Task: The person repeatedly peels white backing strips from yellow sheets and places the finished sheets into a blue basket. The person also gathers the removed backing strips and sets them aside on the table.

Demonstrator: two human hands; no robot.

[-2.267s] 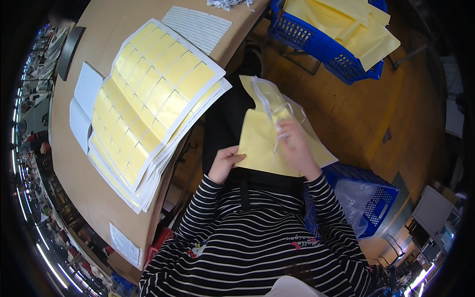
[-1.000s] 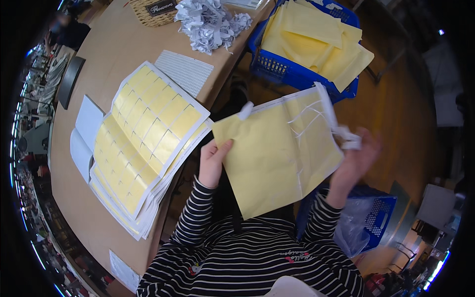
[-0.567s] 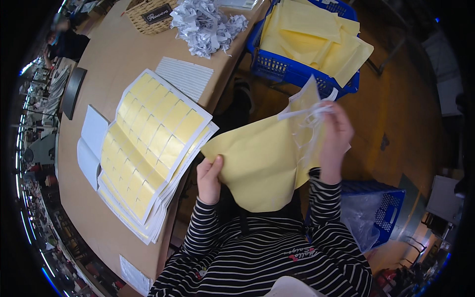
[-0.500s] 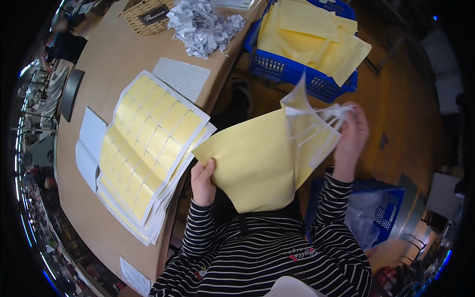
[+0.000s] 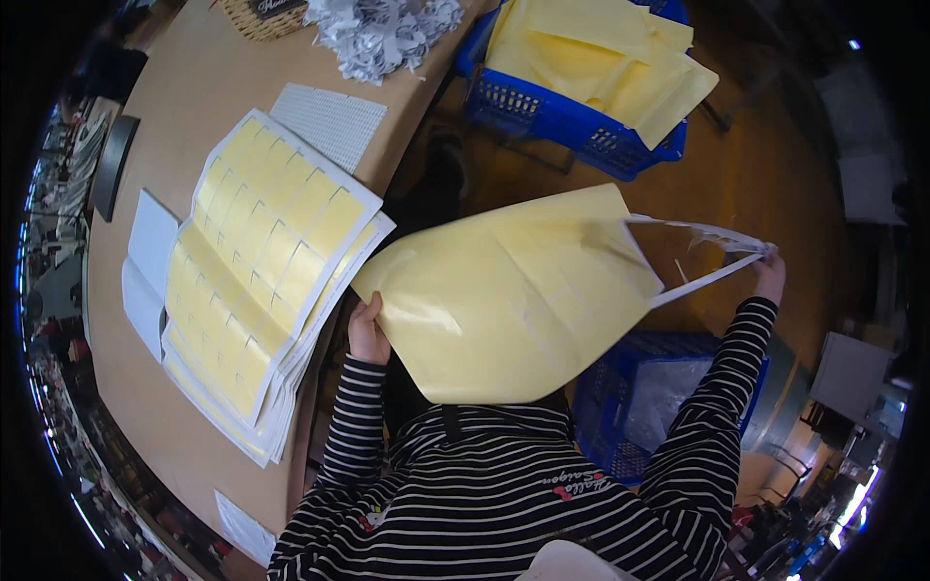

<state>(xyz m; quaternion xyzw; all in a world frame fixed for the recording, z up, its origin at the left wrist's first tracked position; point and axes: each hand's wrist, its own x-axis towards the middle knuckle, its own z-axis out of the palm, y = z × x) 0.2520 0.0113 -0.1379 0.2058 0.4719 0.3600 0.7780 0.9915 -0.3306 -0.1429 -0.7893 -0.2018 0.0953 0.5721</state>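
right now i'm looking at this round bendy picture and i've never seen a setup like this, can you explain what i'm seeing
There is no machine here: a person is working with two bare hands. The camera is worn on the person's head and looks down, so the striped top and sleeves appear low in the picture. Its wide fisheye lens bends straight edges.

The left hand holds a yellow sheet by its left side. The right hand is stretched out, gripping white strips that reach to the sheet's right edge.

On the brown table, to the left, lie a stack of yellow sheets with white borders and a pile of white scraps. Beyond the hands, a blue basket holds more yellow sheets.
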